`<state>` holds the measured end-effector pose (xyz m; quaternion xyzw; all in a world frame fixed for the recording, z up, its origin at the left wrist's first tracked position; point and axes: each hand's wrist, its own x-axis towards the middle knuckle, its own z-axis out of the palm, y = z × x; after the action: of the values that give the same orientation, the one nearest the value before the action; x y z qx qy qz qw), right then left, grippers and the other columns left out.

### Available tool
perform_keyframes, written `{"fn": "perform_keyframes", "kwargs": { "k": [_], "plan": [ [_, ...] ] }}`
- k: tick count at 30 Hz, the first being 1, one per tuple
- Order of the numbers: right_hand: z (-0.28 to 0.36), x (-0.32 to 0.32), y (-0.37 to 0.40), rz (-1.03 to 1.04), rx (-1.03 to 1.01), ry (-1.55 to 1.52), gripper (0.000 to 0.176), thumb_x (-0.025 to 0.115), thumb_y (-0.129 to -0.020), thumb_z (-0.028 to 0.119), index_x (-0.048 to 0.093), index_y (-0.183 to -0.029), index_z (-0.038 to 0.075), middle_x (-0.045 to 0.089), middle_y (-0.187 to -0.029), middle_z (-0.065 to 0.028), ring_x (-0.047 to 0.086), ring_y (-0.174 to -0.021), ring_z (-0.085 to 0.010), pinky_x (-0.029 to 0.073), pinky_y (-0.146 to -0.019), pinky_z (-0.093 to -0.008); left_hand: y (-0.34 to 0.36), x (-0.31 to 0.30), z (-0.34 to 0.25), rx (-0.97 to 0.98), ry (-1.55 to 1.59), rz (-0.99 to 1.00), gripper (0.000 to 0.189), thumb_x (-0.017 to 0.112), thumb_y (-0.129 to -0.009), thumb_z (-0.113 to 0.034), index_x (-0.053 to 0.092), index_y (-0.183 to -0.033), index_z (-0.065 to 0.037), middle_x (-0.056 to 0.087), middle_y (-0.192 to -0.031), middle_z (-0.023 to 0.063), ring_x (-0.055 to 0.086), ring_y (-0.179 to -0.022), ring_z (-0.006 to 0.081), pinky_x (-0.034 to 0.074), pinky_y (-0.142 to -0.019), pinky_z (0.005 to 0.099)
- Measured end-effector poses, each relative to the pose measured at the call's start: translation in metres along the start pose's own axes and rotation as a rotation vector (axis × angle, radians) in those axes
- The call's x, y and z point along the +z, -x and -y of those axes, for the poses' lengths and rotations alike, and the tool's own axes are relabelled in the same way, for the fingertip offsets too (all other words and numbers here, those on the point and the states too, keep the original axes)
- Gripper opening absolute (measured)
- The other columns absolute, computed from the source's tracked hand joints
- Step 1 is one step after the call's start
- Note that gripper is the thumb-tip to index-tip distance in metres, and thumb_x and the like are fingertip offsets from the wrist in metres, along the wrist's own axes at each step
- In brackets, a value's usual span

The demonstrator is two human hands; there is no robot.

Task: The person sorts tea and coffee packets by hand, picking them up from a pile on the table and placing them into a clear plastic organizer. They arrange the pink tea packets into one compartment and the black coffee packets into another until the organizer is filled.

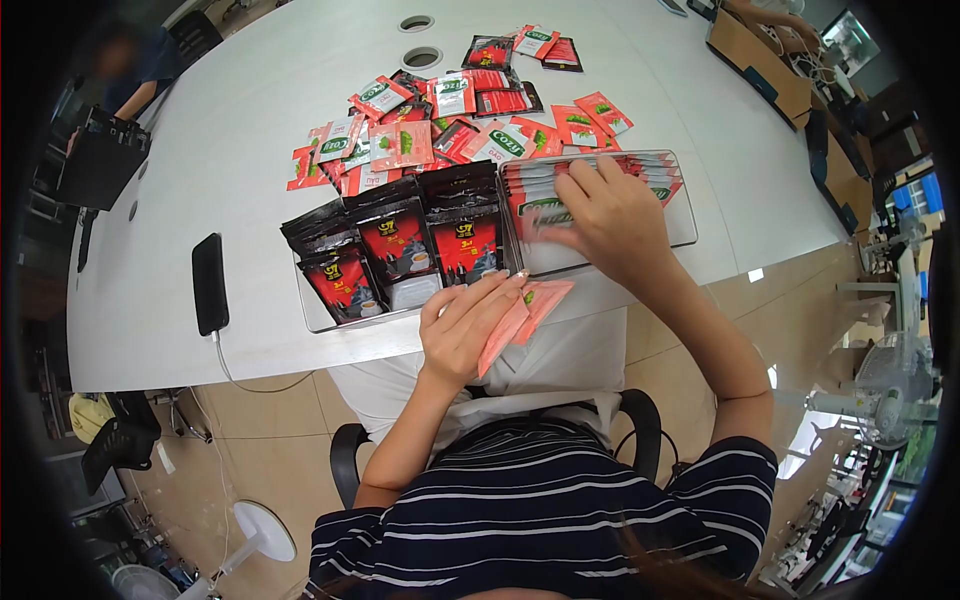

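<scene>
The white worktop carries everything, with a loose pile of red, pink and black sachets heaped beyond two trays. The left tray holds black-and-red packets in three groups, and the right tray, close beside it, holds a row of red sachets toward its far side. Of the hands, the right hand is over the right tray with its fingers bent at the row; its thumb side is blurred, so I cannot tell whether it grips anything. The left hand is closed narrowly on pink sachets, just beside the near corner of the left tray.

The likeliest slip, I judge, is one of those pink sachets sliding free — they fan apart, and a looser pinch could drop one toward the lap. A hurried push by the right hand could also make the row lean or buckle, since it looks thin and closely packed.

The near edge of the worktop runs close under both trays, and the pink sachets appear to reach past it. Room for moving lies leftward, around the phone, and rightward past the right tray; the far side is tighter — the pile crowds the trays there
</scene>
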<state>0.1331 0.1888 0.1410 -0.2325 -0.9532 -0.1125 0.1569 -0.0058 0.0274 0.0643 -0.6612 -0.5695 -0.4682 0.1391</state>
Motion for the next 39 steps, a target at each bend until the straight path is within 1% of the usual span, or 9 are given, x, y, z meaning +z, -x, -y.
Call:
{"fn": "perform_keyframes", "kwargs": {
  "k": [3,6,9,12,18,30,33,36,39],
  "plan": [
    [-0.002,0.0,-0.01,-0.086,-0.066,0.059,0.059,0.08,-0.054,0.039,0.054,-0.099,0.011,0.053,-0.102,-0.0021,0.051,-0.095,-0.0191,0.043,-0.078,-0.0352,0.0,0.0,0.0,0.006,0.0,-0.001,0.023,0.059,-0.083,-0.016,0.065,-0.104,-0.01,0.07,-0.105,0.0018,0.065,-0.098,0.0127,0.036,-0.09,0.025],
    [-0.012,0.001,-0.014,-0.153,-0.105,0.084,0.075,0.08,-0.052,0.043,0.052,-0.116,0.015,0.05,-0.124,-0.0045,0.048,-0.11,-0.0218,0.037,-0.092,-0.0385,0.0,0.0,0.001,0.016,-0.004,-0.002,0.022,0.059,-0.083,-0.016,0.065,-0.103,-0.01,0.07,-0.106,0.0018,0.065,-0.099,0.0129,0.037,-0.09,0.0252],
    [-0.017,0.004,-0.022,-0.15,-0.085,0.044,0.084,0.08,-0.05,0.046,0.05,-0.124,0.019,0.042,-0.139,-0.0053,0.044,-0.12,-0.0229,0.034,-0.098,-0.039,-0.001,-0.001,0.001,0.014,0.005,0.003,0.022,0.06,-0.082,-0.016,0.065,-0.103,-0.01,0.07,-0.106,0.0013,0.065,-0.099,0.0131,0.037,-0.089,0.0256],
    [-0.015,0.008,-0.024,-0.138,-0.143,0.024,0.088,0.08,-0.05,0.047,0.048,-0.128,0.021,0.04,-0.142,-0.0042,0.042,-0.123,-0.0227,0.034,-0.099,-0.039,-0.001,-0.002,0.0,0.02,0.01,0.008,0.021,0.061,-0.082,-0.015,0.064,-0.102,-0.01,0.069,-0.107,0.0008,0.065,-0.1,0.0131,0.038,-0.089,0.026],
    [-0.017,0.015,-0.019,-0.151,-0.287,0.167,0.081,0.07,-0.058,0.055,0.051,-0.128,0.019,0.046,-0.138,-0.0025,0.042,-0.124,-0.0227,0.033,-0.098,-0.0386,0.0,-0.002,0.002,0.022,0.015,-0.001,0.021,0.061,-0.082,-0.016,0.064,-0.102,-0.009,0.069,-0.107,0.0012,0.065,-0.099,0.0132,0.037,-0.089,0.0258],
    [-0.015,0.016,-0.028,-0.114,-0.268,0.095,0.098,0.072,-0.057,0.058,0.039,-0.14,0.019,0.053,-0.127,-0.0032,0.048,-0.113,-0.0196,0.035,-0.093,-0.0384,-0.004,-0.006,-0.001,-0.013,0.019,0.017,0.018,0.061,-0.081,-0.009,0.066,-0.098,-0.006,0.071,-0.101,0.0034,0.066,-0.096,0.0164,0.04,-0.083,0.0273],
    [-0.014,0.006,-0.023,-0.16,-0.24,0.061,0.085,0.072,-0.062,0.053,0.046,-0.135,0.016,0.055,-0.123,-0.0027,0.05,-0.11,-0.0198,0.036,-0.09,-0.0372,-0.002,-0.002,0.0,-0.021,0.026,-0.023,0.019,0.061,-0.081,-0.004,0.066,-0.099,-0.006,0.071,-0.099,0.0042,0.067,-0.093,0.0162,0.04,-0.083,0.0273],
    [-0.015,-0.001,-0.008,-0.292,-0.171,-0.004,0.063,0.069,-0.072,0.044,0.057,-0.124,0.01,0.06,-0.119,-0.0043,0.054,-0.106,-0.0232,0.035,-0.092,-0.0368,-0.004,-0.002,-0.001,-0.041,0.061,-0.048,0.023,0.064,-0.078,-0.009,0.067,-0.101,-0.005,0.07,-0.103,0.0041,0.066,-0.092,0.0148,0.039,-0.086,0.0256],
    [-0.002,-0.02,0.016,-0.297,-0.047,-0.483,0.042,0.068,-0.08,0.029,0.062,-0.114,0.006,0.066,-0.106,-0.0063,0.058,-0.099,-0.0245,0.038,-0.089,-0.0368,-0.002,-0.001,-0.006,-0.163,0.172,-0.11,0.024,0.068,-0.076,-0.007,0.066,-0.1,-0.003,0.07,-0.1,0.0062,0.067,-0.09,0.017,0.039,-0.086,0.0261]
  ]
}}
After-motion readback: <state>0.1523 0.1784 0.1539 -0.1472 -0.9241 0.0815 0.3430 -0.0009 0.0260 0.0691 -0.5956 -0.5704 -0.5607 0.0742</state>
